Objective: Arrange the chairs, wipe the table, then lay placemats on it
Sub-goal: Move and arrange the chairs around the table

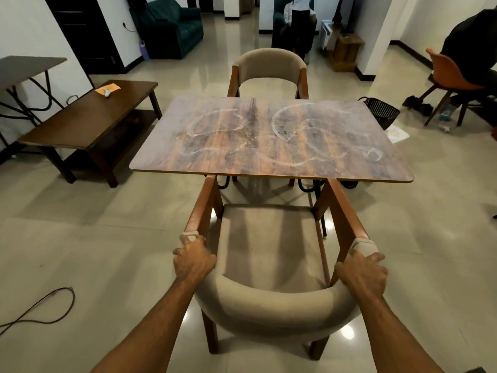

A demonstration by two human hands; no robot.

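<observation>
Glossy tiled floor (107, 238), dim room. I've got the near chair (271, 238) dead centre, facing the table (269, 135), w/ its armrest tips just under the table's near edge. Left hand (193, 261) grips the chair's left arm where the padding meets the wood, fingers curled round it. Right hand (361, 273) does the same on the right arm, fingers wrapped over the padded end. Tabletop shows whitish swirl marks. The 2nd chair (269, 65) sits at the far side, facing me, seat partly under the table. Left of the table is a low coffee table (88, 122) w/ orange paper (107, 88) on it. A black basket (382, 111) sits by the far-right corner. Further out: green sofa (172, 25), orange chair (451, 74), and a cable (40, 310) on the floor at lower left.
</observation>
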